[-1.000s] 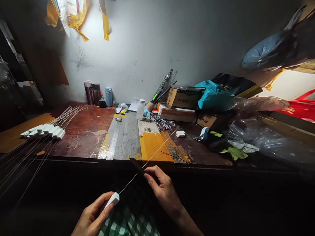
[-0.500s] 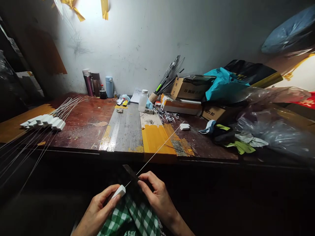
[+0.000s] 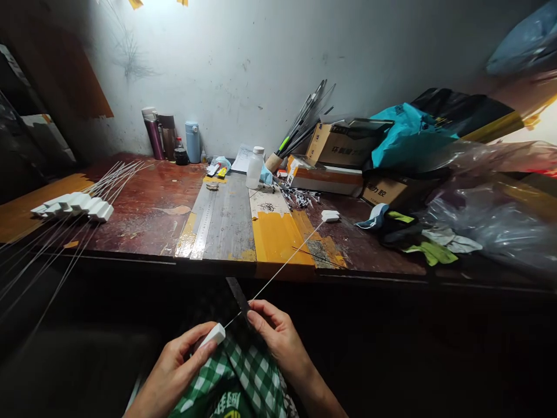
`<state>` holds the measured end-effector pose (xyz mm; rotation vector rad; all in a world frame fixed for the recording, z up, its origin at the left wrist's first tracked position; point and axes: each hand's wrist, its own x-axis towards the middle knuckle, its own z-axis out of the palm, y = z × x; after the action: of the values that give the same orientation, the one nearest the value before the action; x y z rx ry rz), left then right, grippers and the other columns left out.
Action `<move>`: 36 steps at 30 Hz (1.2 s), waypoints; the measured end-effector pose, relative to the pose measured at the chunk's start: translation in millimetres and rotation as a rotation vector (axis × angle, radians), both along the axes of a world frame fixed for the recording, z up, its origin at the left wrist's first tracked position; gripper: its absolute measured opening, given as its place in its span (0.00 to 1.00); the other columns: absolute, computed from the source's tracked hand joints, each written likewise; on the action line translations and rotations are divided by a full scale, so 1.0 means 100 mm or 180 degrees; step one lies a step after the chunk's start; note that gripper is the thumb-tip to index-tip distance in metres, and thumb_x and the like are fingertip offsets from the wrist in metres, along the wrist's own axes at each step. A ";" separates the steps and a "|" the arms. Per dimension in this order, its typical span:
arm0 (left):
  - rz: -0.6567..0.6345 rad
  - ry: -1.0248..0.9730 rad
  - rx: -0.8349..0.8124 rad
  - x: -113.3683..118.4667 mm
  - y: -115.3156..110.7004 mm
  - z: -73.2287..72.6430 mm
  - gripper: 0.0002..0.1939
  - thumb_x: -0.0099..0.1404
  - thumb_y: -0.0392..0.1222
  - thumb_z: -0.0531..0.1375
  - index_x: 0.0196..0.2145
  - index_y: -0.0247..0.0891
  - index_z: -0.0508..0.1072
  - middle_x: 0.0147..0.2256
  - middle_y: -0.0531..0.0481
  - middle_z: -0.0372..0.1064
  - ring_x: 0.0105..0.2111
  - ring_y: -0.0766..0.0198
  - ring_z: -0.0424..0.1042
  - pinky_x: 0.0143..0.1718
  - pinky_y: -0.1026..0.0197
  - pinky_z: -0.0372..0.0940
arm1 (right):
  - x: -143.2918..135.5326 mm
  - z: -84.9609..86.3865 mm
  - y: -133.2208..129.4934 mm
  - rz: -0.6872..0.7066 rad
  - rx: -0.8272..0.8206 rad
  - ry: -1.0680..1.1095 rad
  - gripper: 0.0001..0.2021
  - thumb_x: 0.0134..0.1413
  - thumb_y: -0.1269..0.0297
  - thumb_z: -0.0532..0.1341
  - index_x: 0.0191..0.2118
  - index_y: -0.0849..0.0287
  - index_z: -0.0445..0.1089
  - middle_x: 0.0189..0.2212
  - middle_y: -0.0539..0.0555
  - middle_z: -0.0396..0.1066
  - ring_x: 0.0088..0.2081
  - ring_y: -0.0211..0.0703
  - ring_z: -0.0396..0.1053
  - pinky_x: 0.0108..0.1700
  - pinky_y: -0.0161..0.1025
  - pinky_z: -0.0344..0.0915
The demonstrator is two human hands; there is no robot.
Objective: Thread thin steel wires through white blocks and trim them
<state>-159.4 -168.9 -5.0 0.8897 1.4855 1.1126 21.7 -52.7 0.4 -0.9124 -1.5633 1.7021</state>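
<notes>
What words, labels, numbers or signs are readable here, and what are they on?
"环氧": upper cardboard box; the rest is unclear.
"力胶": lower cardboard box; anything before it is unclear.
Too small, blurred or partial: markings on the ruler, checked cloth, black bag.

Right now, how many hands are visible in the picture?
2: at lower left of centre, the left hand holds a white block; below centre, the right hand holds a dark strip.

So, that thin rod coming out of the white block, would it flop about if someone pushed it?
Probably springy rather than floppy: the rod runs nearly straight well past the right hand. It is likely light for its length, being so thin. A sideways push might flex it easily, since it is long and slender beyond the white block.
</notes>
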 end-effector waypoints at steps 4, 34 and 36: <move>0.0322 0.0319 -0.0055 -0.05 -0.11 -0.05 0.21 0.61 0.55 0.59 0.48 0.43 0.73 0.34 0.51 0.71 0.30 0.63 0.66 0.29 0.65 0.61 | 0.02 0.01 0.01 -0.0157 0.0033 0.0014 0.11 0.57 0.56 0.61 0.39 0.57 0.73 0.32 0.50 0.70 0.33 0.38 0.65 0.37 0.33 0.62; 0.0385 -0.0068 -0.0193 -0.05 -0.23 -0.14 0.12 0.58 0.52 0.63 0.34 0.42 0.78 0.26 0.54 0.68 0.28 0.64 0.63 0.28 0.67 0.60 | -0.01 -0.04 -0.30 -0.0407 0.1829 -0.0614 0.05 0.60 0.71 0.56 0.37 0.57 0.69 0.32 0.52 0.68 0.34 0.39 0.68 0.36 0.33 0.65; 0.0388 -0.0090 -0.0192 -0.04 -0.22 -0.15 0.13 0.58 0.52 0.63 0.35 0.42 0.78 0.27 0.53 0.68 0.28 0.64 0.63 0.29 0.66 0.60 | -0.02 -0.04 -0.33 -0.0426 0.1883 -0.0604 0.06 0.61 0.71 0.55 0.38 0.57 0.69 0.33 0.52 0.67 0.35 0.39 0.68 0.36 0.34 0.65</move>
<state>-163.8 -190.5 -19.8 0.7471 1.5587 1.1578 19.9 -85.5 -3.6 -0.8522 -1.9314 0.9868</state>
